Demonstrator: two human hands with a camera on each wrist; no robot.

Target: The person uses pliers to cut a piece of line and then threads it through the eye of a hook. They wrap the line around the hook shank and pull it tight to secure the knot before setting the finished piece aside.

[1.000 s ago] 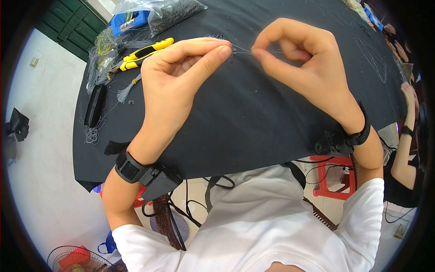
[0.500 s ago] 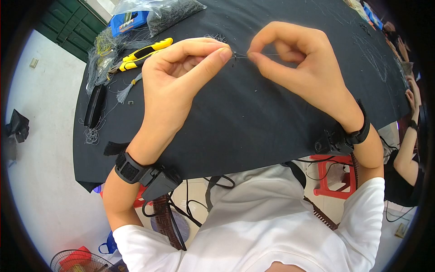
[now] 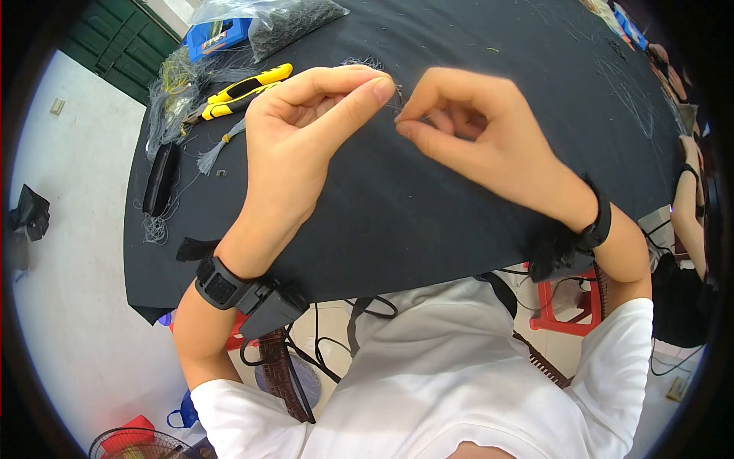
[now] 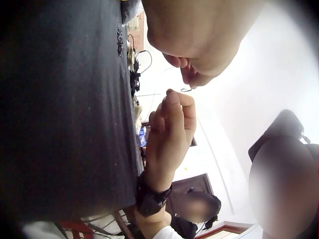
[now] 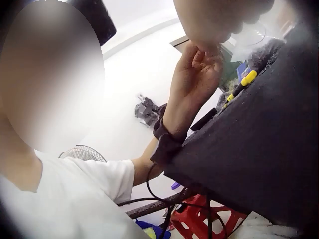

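Note:
My left hand (image 3: 302,134) is raised over the black cloth, thumb and index finger pinching a thin line (image 3: 399,93). In the left wrist view a small dark bent piece (image 4: 186,90) shows at those fingertips. Just right of it and slightly lower, my right hand (image 3: 489,130) has thumb and index tips brought together close to the line, the other fingers curled behind. Only a narrow gap parts the two hands' fingertips. What the right fingertips pinch is mostly hidden; the line runs toward them.
Yellow-and-black pliers (image 3: 248,92), a tied bundle of grey strands (image 3: 215,154) and a black case (image 3: 160,180) lie left on the black cloth (image 3: 397,222). Tangled strands (image 3: 172,92), a blue box (image 3: 218,38) and a clear bag (image 3: 298,27) are behind. Another person's arm (image 3: 688,222) is at right.
My right hand has come down and to the left, nearer the left fingertips. The line stretched between the hands earlier is now much shorter to see. My left hand has barely moved.

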